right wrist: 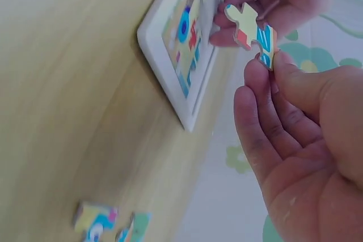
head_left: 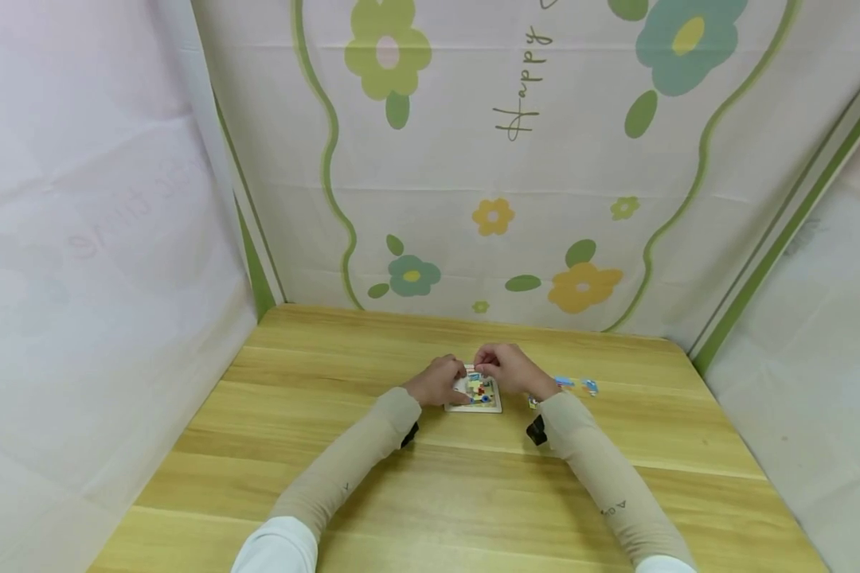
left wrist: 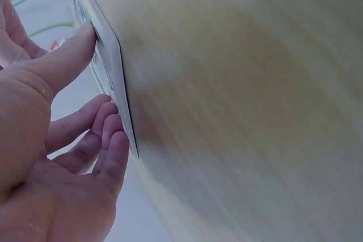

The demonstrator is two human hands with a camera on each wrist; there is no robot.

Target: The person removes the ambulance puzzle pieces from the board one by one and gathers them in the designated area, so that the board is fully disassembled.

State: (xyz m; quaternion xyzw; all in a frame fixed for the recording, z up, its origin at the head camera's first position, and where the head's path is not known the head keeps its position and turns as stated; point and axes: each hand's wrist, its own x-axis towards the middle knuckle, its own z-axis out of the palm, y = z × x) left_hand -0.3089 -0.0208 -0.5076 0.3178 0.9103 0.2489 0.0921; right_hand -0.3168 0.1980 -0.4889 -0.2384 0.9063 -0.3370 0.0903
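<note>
A small jigsaw puzzle tray with a white rim (head_left: 483,410) lies on the table, partly filled with colourful pieces. My left hand (head_left: 435,382) rests over its left side. In the left wrist view the thumb (left wrist: 79,49) touches the top face of the tray, while the other fingers (left wrist: 113,151) lie bent along its edge. My right hand (head_left: 514,371) is above the tray's far right corner. Between thumb and index finger it pinches a puzzle piece (right wrist: 245,24), yellow with blue and red print, held clear of the tray in the right wrist view.
Several loose puzzle pieces (head_left: 589,387) lie on the table right of the tray, some partly hidden by the right wrist. Two loose pieces (right wrist: 96,219) show low in the right wrist view. A flower-printed cloth (head_left: 430,159) stands behind the wooden table (head_left: 459,493).
</note>
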